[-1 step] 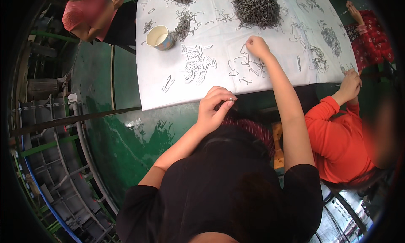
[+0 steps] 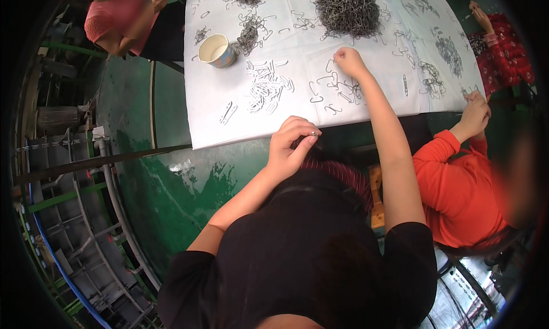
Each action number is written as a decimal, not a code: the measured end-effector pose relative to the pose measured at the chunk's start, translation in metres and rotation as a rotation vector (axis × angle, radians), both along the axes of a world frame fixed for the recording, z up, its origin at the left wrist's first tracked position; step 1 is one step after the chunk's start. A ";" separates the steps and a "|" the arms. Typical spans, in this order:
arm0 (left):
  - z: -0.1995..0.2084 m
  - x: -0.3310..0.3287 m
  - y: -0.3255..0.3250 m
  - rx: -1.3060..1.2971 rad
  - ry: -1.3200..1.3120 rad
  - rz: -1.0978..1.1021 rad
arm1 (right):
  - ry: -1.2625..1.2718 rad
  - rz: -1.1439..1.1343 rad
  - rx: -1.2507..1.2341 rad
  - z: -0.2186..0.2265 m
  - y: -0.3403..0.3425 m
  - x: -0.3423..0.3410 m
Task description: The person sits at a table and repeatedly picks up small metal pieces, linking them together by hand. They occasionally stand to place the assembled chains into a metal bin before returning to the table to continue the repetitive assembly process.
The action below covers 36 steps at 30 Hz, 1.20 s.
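My left hand (image 2: 293, 143) is held at the table's near edge, thumb and fingers pinched on a small metal piece (image 2: 313, 134). Only the shiny tip of that piece shows. Further out, my right hand (image 2: 349, 61) is closed low over the white-covered table (image 2: 217, 126), and whatever its fingertips hold is hidden. Just left of and below it lie loose bent wire hooks (image 2: 314, 93). Between the cup and those hooks is a heap of pale, slim metal strips (image 2: 267, 89). A big dark mound of wire hooks (image 2: 347, 10) rises beyond my right hand.
A paper cup (image 2: 216, 50) stands at the table's left side. Smaller hook piles (image 2: 247, 37) lie behind it. Close on my right sits a person in an orange-red top (image 2: 457, 186), hands at the table edge. Other people sit at far left (image 2: 123, 20) and far right (image 2: 503, 52).
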State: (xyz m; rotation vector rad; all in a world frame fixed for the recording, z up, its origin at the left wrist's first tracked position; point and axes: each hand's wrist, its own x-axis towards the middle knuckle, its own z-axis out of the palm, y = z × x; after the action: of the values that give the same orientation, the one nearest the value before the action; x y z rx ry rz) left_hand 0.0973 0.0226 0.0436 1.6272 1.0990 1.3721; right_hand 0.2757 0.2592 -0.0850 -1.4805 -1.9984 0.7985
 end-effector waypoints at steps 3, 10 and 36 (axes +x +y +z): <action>-0.005 -0.002 0.000 -0.036 -0.041 0.019 | 0.845 -0.135 -0.697 0.023 -0.005 0.014; -0.003 -0.003 0.007 -0.010 -0.025 0.065 | 1.307 0.137 -0.415 0.119 -0.133 -0.020; -0.022 -0.037 0.003 0.176 0.429 0.292 | 0.605 0.144 0.702 0.150 -0.203 -0.021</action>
State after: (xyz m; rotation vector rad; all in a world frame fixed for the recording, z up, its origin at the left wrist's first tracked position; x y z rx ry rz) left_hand 0.0600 0.0251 0.0215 2.0127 1.5509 1.3637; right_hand 0.2544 0.0559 0.0653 -0.6046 -1.6608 0.4400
